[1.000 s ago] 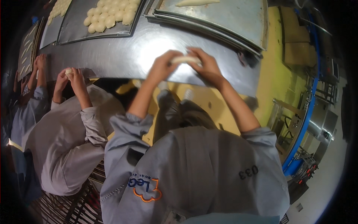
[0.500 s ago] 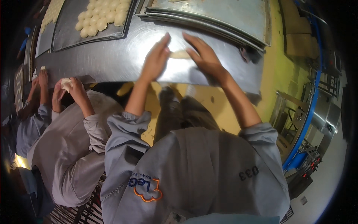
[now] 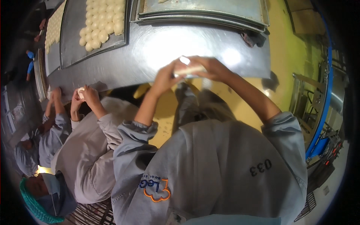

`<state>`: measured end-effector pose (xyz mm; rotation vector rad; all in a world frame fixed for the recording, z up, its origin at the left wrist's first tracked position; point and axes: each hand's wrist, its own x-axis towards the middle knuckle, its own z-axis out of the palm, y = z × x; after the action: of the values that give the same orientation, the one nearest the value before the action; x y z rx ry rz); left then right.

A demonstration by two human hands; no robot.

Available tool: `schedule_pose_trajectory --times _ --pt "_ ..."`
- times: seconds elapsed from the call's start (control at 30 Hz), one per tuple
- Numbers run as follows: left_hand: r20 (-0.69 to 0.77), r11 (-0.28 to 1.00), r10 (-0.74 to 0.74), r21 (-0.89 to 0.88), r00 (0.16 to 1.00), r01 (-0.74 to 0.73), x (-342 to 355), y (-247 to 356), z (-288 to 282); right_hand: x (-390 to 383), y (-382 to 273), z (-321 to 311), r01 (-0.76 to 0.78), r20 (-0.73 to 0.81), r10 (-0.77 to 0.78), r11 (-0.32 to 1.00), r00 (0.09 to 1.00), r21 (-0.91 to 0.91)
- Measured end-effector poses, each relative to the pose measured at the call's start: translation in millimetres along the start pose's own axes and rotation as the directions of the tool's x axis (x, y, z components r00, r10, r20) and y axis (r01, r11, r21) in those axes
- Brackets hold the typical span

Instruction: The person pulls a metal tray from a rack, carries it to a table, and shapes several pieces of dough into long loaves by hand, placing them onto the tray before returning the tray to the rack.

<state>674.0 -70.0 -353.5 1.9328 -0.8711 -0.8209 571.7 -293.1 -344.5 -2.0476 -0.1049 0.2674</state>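
A worker in a grey jacket (image 3: pixel 210 168) stands at a steel table (image 3: pixel 157 45), both arms raised in front. The left hand (image 3: pixel 167 75) and right hand (image 3: pixel 210 67) meet above the table's near edge, fingers curled and pinching a pale piece of dough (image 3: pixel 187 68) between them; the motion blurs the fingertips. To the worker's left, a second person in grey (image 3: pixel 90 150) cups a small dough ball (image 3: pixel 81 92) in both hands at the table edge, with a third person (image 3: pixel 48 131) beyond. Farther back on the table, a tray (image 3: pixel 75 45) carries rows of dough balls (image 3: pixel 103 22), and stacked trays (image 3: pixel 202 13) lie to the right. A yellow floor (image 3: pixel 288 56) shows past the table.
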Motion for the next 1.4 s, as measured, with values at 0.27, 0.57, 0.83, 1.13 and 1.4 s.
schedule_pose_trajectory --times 0.27,0.57,0.83,1.13,1.4 --pt "-0.405 0.978 0.004 -0.187 0.914 -0.087 23 0 -10 3 10 -17 0.151 -0.386 -0.205 0.974 0.900 -0.168" --pt "-0.138 0.956 -0.040 -0.292 0.990 -0.002 19 12 9 11 7 -20 0.135 -0.217 -0.104 0.981 0.971 0.136" --pt "-0.060 0.996 0.001 0.087 0.998 0.005 -17 8 24 -26 -14 -6 0.048 -0.067 -0.054 0.995 0.996 -0.088" --pt "-0.428 1.000 -0.007 -0.026 0.904 -0.005 0 11 -11 -11 2 -8 0.033 -0.499 -0.030 0.999 0.866 -0.002" --pt "-0.231 0.996 -0.027 0.074 0.972 0.045 -17 34 2 -20 -9 -20 0.063 -0.175 -0.063 0.998 0.983 -0.004"
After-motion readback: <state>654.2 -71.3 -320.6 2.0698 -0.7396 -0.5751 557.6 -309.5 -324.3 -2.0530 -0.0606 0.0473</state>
